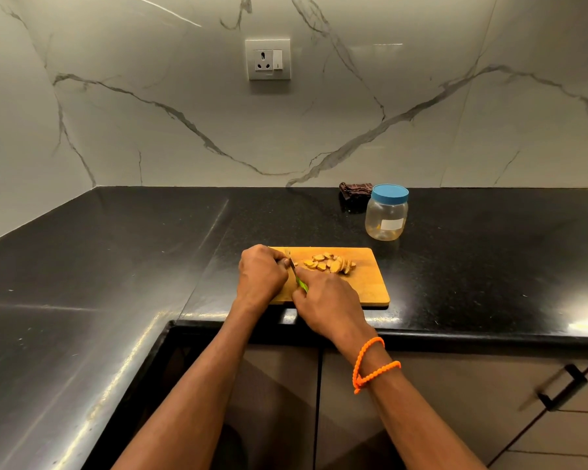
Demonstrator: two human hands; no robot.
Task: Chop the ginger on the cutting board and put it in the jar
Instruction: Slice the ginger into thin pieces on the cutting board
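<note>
Head view: right hand (323,296) around knife (294,271).

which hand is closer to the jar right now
Right. The right hand, gripping the knife handle, is at the cutting board's near edge below the jar; the left hand is farther left.

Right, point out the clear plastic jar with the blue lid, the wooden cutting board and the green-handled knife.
Clear plastic jar with blue lid (386,217): head view, on its transparent body.
Wooden cutting board (367,286): head view, on bare wood near its right side.
Green-handled knife (301,284): head view, on the green handle.
</note>
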